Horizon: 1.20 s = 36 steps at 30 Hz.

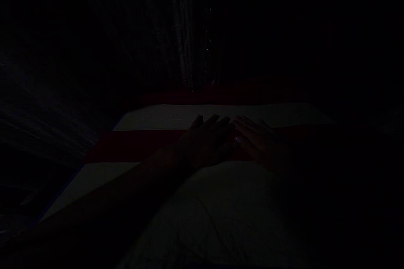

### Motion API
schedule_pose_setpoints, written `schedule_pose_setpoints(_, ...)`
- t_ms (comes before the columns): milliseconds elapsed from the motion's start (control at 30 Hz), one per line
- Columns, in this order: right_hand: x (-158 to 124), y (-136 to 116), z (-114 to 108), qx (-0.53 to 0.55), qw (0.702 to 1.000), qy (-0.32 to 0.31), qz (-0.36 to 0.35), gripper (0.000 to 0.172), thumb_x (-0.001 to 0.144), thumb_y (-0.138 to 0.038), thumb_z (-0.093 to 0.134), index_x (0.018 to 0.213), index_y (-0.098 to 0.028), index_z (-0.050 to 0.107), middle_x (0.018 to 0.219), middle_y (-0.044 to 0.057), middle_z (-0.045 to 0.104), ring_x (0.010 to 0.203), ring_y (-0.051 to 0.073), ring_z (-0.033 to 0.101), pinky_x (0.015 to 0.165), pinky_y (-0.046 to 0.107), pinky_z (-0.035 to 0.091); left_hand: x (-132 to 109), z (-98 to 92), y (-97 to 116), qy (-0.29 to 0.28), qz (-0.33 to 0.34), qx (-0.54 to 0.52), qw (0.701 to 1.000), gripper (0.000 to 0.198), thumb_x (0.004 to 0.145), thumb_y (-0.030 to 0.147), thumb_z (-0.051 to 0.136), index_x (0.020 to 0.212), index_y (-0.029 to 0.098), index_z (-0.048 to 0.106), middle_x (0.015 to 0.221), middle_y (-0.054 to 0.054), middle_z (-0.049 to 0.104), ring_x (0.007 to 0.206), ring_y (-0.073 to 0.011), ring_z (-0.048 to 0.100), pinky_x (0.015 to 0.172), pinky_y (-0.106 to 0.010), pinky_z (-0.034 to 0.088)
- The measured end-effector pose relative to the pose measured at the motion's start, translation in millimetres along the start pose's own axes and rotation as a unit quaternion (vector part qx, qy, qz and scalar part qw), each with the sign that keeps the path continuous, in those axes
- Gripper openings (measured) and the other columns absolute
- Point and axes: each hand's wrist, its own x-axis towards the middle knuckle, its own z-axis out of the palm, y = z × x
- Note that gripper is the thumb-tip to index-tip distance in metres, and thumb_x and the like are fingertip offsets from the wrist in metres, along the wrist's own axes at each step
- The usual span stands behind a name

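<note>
left hand: fingers spread, palm-down on striped cloth | right hand: fingers unclenched, extended, thumb apart, over cloth

Striped sheet appears to be matt cloth, smooth across its far bands and finely creased nearer the front, while the backdrop looks ribbed, rough and dull, exact material indeterminable, with small glossy specks beside it, and the thumbnail of the right hand shows slight gloss.
</note>
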Motion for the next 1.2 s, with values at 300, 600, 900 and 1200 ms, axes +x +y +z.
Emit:
schedule_pose_setpoints(300, 1.0, -6.0, -7.1, -0.014, 1.0, -0.01, -0.003, 0.067, 0.108, -0.052, 0.017, 0.155, -0.015, 0.047, 0.163, 0.003, 0.034, 0.153, 0.02, 0.033, 0.128, 0.052, 0.028, -1.3, -0.1, -1.6, 0.006, 0.013, -0.002, 1.0, 0.072, 0.108, 0.063, 0.021, 0.166, 0.022, 0.022, 0.173, -0.005, 0.016, 0.161, -0.0314, 0.011, 0.126, -0.064, 0.01)
schedule_pose_setpoints(600, 3.2, -8.3, -12.8, -0.016, 0.999, -0.041, 0.001, 0.068, 0.107, -0.053, 0.017, 0.157, -0.015, 0.045, 0.163, 0.003, 0.032, 0.154, 0.021, 0.031, 0.129, 0.052, 0.027, -0.4, 4.3, -5.6, 0.02, 0.019, 0.007, 1.0, 0.071, 0.108, 0.064, 0.021, 0.166, 0.023, 0.024, 0.173, -0.005, 0.018, 0.16, -0.031, 0.013, 0.126, -0.064, 0.012)
schedule_pose_setpoints(900, 3.1, -5.6, -11.3, -0.02, 0.999, -0.035, -0.01, 0.069, 0.108, -0.053, 0.016, 0.157, -0.015, 0.045, 0.164, 0.004, 0.032, 0.154, 0.021, 0.031, 0.128, 0.051, 0.029, 0.3, 6.6, -5.0, 0.027, 0.018, 0.011, 0.999, 0.071, 0.108, 0.064, 0.019, 0.166, 0.023, 0.024, 0.172, -0.006, 0.019, 0.16, -0.0312, 0.014, 0.126, -0.065, 0.013)
schedule_pose_setpoints(1200, 3.0, -6.6, -12.8, -0.008, 1.0, -0.028, -0.004, 0.068, 0.108, -0.053, 0.016, 0.154, -0.015, 0.048, 0.162, 0.006, 0.036, 0.153, 0.021, 0.033, 0.128, 0.052, 0.028, -4.1, 2.4, -1.7, 0.047, 0.026, 0.013, 0.998, 0.07, 0.108, 0.062, 0.025, 0.165, 0.023, 0.026, 0.172, -0.007, 0.022, 0.16, -0.0325, 0.017, 0.126, -0.064, 0.013)
